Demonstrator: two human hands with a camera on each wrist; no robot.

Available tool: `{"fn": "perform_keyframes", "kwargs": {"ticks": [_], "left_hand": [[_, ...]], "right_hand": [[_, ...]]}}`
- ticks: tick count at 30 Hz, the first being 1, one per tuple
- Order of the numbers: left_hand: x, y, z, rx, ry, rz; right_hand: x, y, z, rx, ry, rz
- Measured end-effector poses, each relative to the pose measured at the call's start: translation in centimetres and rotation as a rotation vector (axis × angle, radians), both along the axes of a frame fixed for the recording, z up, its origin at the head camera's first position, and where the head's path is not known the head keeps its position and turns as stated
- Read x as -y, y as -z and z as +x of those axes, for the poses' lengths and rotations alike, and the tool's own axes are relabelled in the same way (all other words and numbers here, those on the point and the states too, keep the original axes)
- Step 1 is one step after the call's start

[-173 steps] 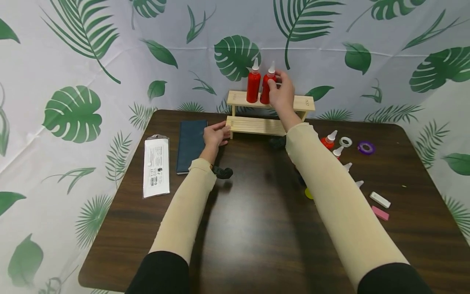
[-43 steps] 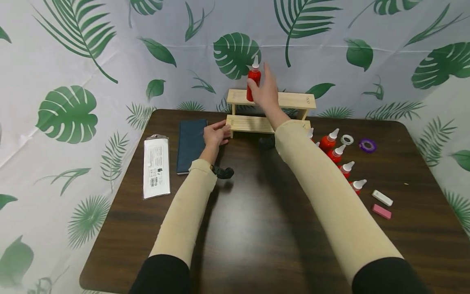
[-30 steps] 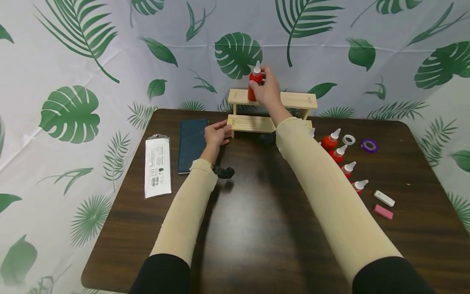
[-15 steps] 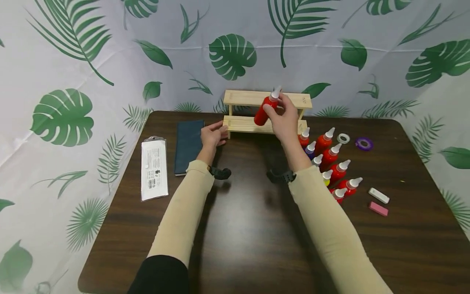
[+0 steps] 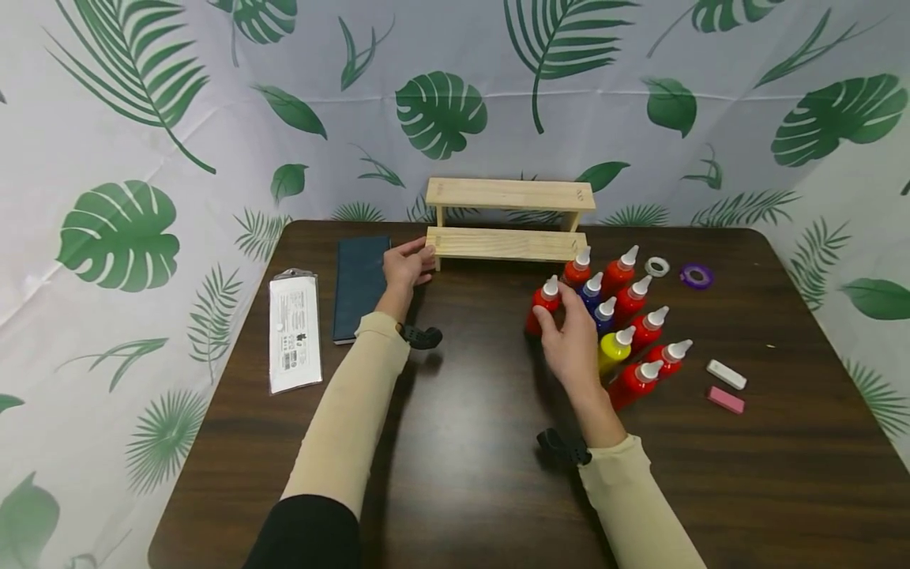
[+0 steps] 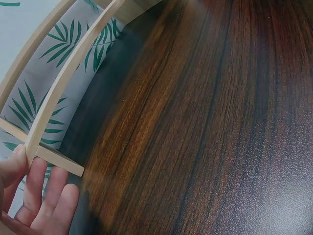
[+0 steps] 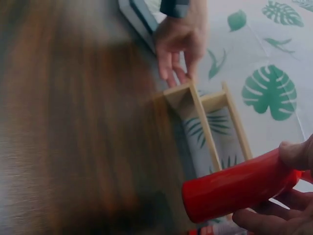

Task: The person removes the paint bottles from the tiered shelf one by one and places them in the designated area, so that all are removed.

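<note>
My right hand (image 5: 572, 340) grips a red squeeze bottle (image 5: 543, 308) with a white nozzle, just left of a group of bottles. In the right wrist view the red bottle (image 7: 239, 186) lies between thumb and fingers, its base pointing left. My left hand (image 5: 405, 269) pinches the left end of a two-tier wooden stand (image 5: 508, 243). In the left wrist view the thumb is on one side of the stand's edge (image 6: 58, 93) and the fingers are below. Both tiers are bare. Whether the held bottle touches the table cannot be told.
Beside the right hand stand several red bottles (image 5: 645, 328), two blue ones (image 5: 603, 318) and a yellow one (image 5: 613, 352). Further right lie tape rolls (image 5: 696, 276), a white eraser-like block (image 5: 727, 374) and a pink one (image 5: 726, 400). A dark notebook (image 5: 360, 284) and a white package (image 5: 295, 332) lie left.
Two red bottles stood on the upper tier earlier. The right hand has taken the last one off and brought it down and right beside the other bottles. The left hand keeps its hold.
</note>
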State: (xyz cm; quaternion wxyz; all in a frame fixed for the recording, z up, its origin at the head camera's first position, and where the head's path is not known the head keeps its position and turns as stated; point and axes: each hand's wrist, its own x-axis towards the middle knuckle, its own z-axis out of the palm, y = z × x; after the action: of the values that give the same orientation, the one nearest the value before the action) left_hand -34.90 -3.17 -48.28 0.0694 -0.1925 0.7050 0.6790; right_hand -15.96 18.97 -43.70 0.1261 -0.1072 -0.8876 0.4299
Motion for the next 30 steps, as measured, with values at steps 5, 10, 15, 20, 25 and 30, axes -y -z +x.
{"fn": "perform_keyframes", "kwargs": {"ticks": [5,10,15,20,25,30], "left_hand": [[0.1,0.4,0.0,-0.007,0.004,0.003],[0.1,0.4,-0.1,-0.018,0.000,0.000],[-0.1,0.3,0.0,-0.022,0.009,-0.002],[-0.1,0.4,0.0,-0.015,0.007,0.004],[0.0,0.4,0.0,-0.022,0.010,0.018],[0.0,0.2,0.4,-0.043,0.016,-0.001]], "right_hand": [[-0.1,0.5,1.5,0.032,0.013,0.011],[-0.2,0.9,2.1,0.037,0.016,0.029],[-0.4,1.4,2.4,0.056,0.036,0.018],[-0.5,1.6,2.6,0.036,0.037,0.021],[-0.5,1.7,2.6,0.015,0.035,0.016],[-0.5,1.7,2.7,0.024,0.031,-0.005]]}}
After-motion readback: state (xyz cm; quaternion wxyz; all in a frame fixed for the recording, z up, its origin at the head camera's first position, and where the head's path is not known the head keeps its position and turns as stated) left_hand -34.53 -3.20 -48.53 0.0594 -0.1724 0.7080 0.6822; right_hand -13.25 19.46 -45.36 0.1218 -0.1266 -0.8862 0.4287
